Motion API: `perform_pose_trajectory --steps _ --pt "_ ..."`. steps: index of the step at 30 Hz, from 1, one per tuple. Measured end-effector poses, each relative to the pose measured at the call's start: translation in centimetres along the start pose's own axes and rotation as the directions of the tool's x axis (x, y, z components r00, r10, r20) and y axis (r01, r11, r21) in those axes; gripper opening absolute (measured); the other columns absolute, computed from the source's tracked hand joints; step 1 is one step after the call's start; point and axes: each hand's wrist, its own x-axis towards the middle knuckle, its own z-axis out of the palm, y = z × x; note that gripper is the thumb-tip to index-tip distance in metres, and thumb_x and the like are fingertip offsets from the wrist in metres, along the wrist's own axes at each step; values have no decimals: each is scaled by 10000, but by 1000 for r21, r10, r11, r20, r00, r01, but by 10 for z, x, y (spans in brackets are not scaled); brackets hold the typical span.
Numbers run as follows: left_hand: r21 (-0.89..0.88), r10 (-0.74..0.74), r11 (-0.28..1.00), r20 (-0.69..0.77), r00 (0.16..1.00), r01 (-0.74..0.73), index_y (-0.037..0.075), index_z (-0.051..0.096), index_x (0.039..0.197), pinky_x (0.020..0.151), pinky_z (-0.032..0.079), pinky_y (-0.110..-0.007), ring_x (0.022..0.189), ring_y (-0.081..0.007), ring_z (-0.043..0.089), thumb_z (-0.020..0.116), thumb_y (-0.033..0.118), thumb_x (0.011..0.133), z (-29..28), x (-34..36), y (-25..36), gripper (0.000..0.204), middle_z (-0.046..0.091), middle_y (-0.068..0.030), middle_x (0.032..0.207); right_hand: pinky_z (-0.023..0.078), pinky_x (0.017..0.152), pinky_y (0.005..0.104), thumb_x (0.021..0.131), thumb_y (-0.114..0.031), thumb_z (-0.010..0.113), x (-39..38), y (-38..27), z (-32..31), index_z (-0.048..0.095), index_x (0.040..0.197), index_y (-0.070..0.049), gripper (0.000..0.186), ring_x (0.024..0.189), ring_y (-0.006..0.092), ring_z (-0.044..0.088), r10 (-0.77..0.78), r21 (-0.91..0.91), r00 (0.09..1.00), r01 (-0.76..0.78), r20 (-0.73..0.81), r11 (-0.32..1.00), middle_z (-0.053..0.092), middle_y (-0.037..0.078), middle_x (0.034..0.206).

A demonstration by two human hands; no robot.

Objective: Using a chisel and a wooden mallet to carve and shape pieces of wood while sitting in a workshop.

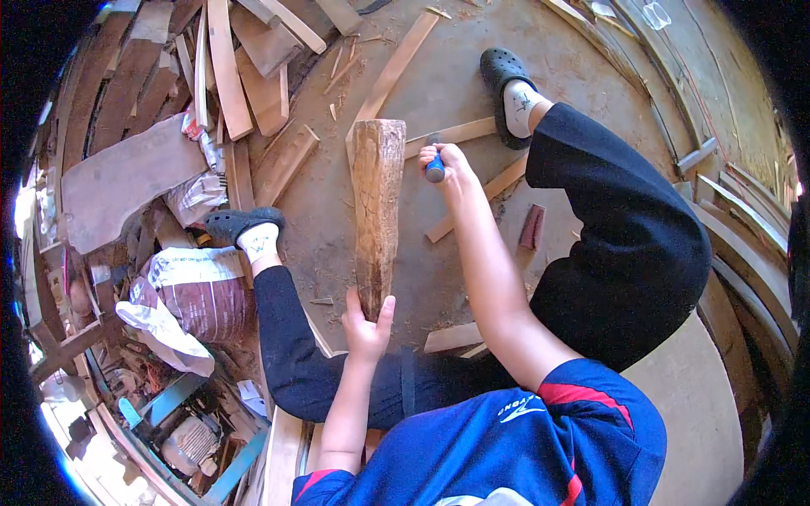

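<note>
A thick, rough-barked piece of wood (377, 202) stands out in front of me, wide at its far end and tapering toward me. My left hand (366, 329) is closed around its narrow near end, thumb along the right side. To the right of the wood, my right hand (445, 160) is wrapped around the handle of a blue-handled tool (435, 172). The handle's butt points toward me. The tool's working end is mostly hidden behind the fist, so its kind is unclear. A gap separates the tool from the wood.
Loose boards (224, 76) and offcuts lie at the far left and on the floor (447, 76) ahead. A stuffed sack (198, 291) and a motor (192, 443) are at my left. A reddish-brown block (531, 228) lies by my right leg. My clogs (245, 223) rest on the floor.
</note>
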Motion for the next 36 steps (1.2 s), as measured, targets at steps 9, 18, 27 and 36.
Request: perform_pose_trajectory --steps 9,18,27,36 --pt "43 122 992 17 992 -123 18 515 1062 646 503 -323 696 -232 659 716 261 819 -7 11 15 398 652 -137 796 344 391 282 926 -194 312 8 -1 -7 316 652 -109 287 441 133 336 -27 -78 999 25 -21 997 326 3 550" --pt "127 348 930 -3 937 -345 25 473 1143 652 522 -385 750 -352 667 708 265 816 -3 14 28 468 653 -186 826 377 430 299 931 -209 314 25 0 -11 333 681 -97 275 471 157 369 -193 -157 975 210 114 965 375 27 589" --pt "135 443 886 43 896 -444 13 469 1127 619 523 -459 744 -415 644 686 321 828 1 24 10 482 642 -227 820 369 953 430 944 -247 443 48 -4 -27 610 1040 -7 308 1067 248 512 -316 -749 872 484 373 452 619 124 1078" --pt "268 101 952 178 979 -147 7 459 1106 584 512 -455 707 -428 638 676 315 837 -1 29 8 463 641 -238 771 525 568 411 940 -191 435 57 -7 -22 548 838 -38 216 632 253 596 -215 -364 975 221 58 905 589 131 758"
